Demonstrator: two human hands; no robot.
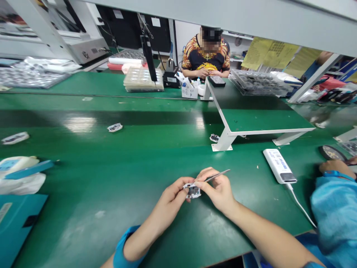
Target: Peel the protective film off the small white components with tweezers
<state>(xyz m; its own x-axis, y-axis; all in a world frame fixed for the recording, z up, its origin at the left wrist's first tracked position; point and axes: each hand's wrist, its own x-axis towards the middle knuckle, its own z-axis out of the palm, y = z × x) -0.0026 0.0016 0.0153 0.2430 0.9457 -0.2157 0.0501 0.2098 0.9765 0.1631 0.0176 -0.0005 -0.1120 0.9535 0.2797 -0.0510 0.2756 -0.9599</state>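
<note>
Low over the green bench, my left hand (173, 195) grips a small white-cased circuit unit (194, 192) by its left end. Dark electronic parts show inside its open face. My right hand (219, 190) is closed around a pair of thin metal tweezers (217, 175), whose back end points up and to the right. The fingertips of this hand are at the unit's upper right edge. Where the tweezer tips are, my fingers hide them. Similar white units lie farther off: one (115, 127) at the back left, one (15, 138) at the far left.
A white-legged green shelf (267, 120) stands ahead right, another unit (214, 138) by its leg. A white power bank (279, 166) with a cable lies right, near a co-worker's blue sleeve (334, 212). A teal folder (22, 223) lies left. Across the bench sits another person (206, 56).
</note>
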